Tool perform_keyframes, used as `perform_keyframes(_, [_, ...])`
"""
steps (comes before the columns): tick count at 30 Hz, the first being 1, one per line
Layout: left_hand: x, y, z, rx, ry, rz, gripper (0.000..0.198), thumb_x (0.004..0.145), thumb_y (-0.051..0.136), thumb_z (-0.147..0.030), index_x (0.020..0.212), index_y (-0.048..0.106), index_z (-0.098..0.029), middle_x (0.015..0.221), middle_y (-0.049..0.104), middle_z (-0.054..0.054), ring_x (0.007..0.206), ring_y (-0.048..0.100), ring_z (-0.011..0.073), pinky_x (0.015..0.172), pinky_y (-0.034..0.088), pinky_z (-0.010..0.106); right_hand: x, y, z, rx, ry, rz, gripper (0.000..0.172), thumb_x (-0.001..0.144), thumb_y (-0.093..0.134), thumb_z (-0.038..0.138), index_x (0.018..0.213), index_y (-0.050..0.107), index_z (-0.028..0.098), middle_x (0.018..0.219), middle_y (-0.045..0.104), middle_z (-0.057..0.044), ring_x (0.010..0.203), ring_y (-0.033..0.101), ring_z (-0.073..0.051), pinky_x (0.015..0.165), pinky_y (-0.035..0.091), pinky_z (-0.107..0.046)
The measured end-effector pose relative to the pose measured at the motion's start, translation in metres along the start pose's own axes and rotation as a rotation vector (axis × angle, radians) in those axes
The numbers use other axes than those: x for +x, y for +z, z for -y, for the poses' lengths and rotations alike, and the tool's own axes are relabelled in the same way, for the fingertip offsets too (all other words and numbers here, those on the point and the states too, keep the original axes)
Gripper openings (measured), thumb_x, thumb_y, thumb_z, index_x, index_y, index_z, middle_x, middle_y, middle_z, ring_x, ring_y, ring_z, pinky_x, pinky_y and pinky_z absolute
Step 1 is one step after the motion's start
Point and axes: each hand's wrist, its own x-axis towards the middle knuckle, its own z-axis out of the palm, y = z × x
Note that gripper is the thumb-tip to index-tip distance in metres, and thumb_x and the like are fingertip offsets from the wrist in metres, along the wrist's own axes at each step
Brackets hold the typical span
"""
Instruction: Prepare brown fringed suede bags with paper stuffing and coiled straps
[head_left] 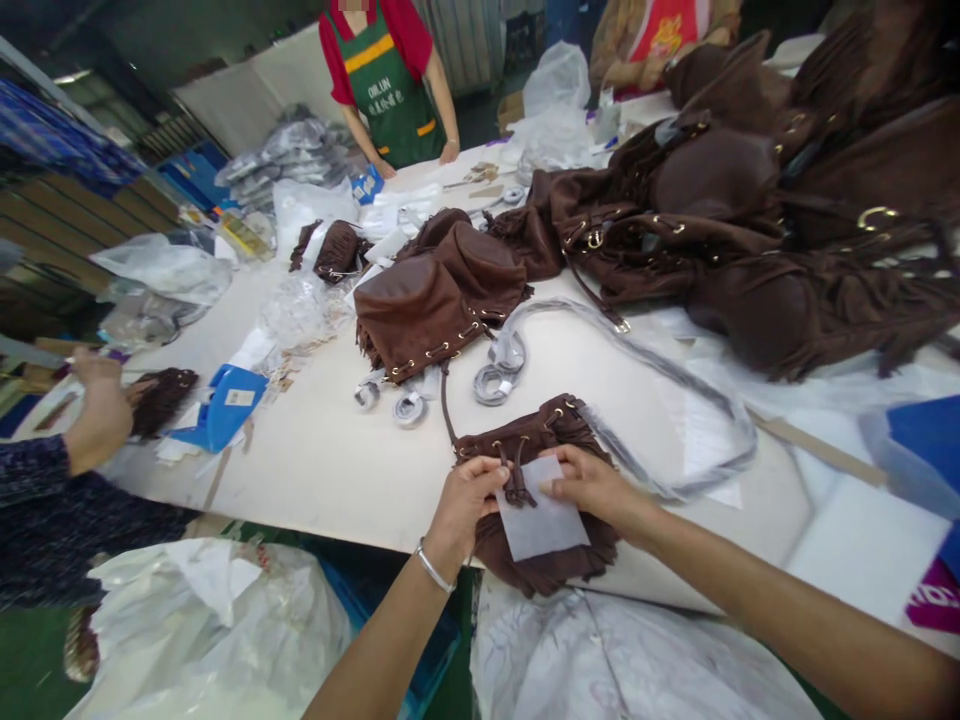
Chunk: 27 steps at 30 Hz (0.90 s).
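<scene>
A brown fringed drawstring bag [495, 560] lies at the table's front edge, its gold eyelets toward the top. Over its front is a small white sheet of thin paper [544, 530]. My left hand [471, 500], with a silver bangle at the wrist, pinches the sheet's left edge beside the bag's brown tassel [516, 488]. The sheet's upper right corner is between the thumb and fingers of my right hand [585, 482]. The tassel hangs partly over the paper. A strap wrapped in clear plastic [675, 375] loops from the bag's right side across the table.
More brown bags [442, 285] lie behind, piled high at the right. Wrapped coils [495, 375] and a blue tape dispenser [229, 405] are on the table [322, 470]. A co-worker's hand [101, 405] is at left; a person in a green apron [394, 95] stands opposite. White sacks [225, 620] stand below.
</scene>
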Motion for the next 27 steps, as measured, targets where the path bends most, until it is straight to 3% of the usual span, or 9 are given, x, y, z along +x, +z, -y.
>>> perform_keyframes(4, [-0.002, 0.002, 0.004, -0.012, -0.004, -0.009, 0.027, 0.069, 0.075, -0.036, 0.088, 0.068, -0.018, 0.086, 0.068, 0.004, 0.071, 0.063, 0.0148, 0.070, 0.053, 0.030, -0.016, 0.011, -0.010, 0.131, 0.046, 0.017, 0.043, 0.070, 0.068, 0.041, 0.105, 0.057, 0.017, 0.084, 0.071, -0.004, 0.074, 0.066, -0.020, 0.069, 0.052, -0.031])
perform_keyframes(16, [-0.003, 0.011, 0.008, -0.085, 0.050, -0.128, 0.034, 0.071, 0.072, -0.028, 0.102, 0.063, -0.017, 0.076, 0.069, 0.004, 0.060, 0.062, 0.0142, 0.056, 0.049, 0.025, -0.001, 0.027, -0.006, 0.073, -0.095, -0.093, 0.032, 0.074, 0.062, 0.036, 0.100, 0.060, 0.016, 0.082, 0.069, -0.002, 0.070, 0.064, -0.018, 0.063, 0.049, -0.028])
perform_keyframes(22, [-0.002, 0.018, 0.016, -0.192, 0.105, -0.160, 0.060, 0.066, 0.079, -0.025, 0.120, 0.054, -0.018, 0.089, 0.072, 0.006, 0.072, 0.067, 0.0174, 0.069, 0.053, 0.030, -0.004, 0.025, -0.005, 0.142, -0.063, -0.052, 0.034, 0.074, 0.063, 0.037, 0.101, 0.057, 0.017, 0.083, 0.070, -0.003, 0.073, 0.065, -0.020, 0.066, 0.050, -0.031])
perform_keyframes(27, [0.000, 0.022, 0.023, -0.187, 0.152, -0.214, 0.062, 0.062, 0.082, -0.026, 0.117, 0.055, -0.017, 0.088, 0.073, 0.007, 0.074, 0.068, 0.0190, 0.071, 0.052, 0.031, -0.002, 0.018, -0.011, -0.080, -0.173, -0.117, 0.031, 0.079, 0.059, 0.043, 0.099, 0.057, 0.020, 0.086, 0.069, -0.003, 0.077, 0.064, -0.022, 0.069, 0.051, -0.033])
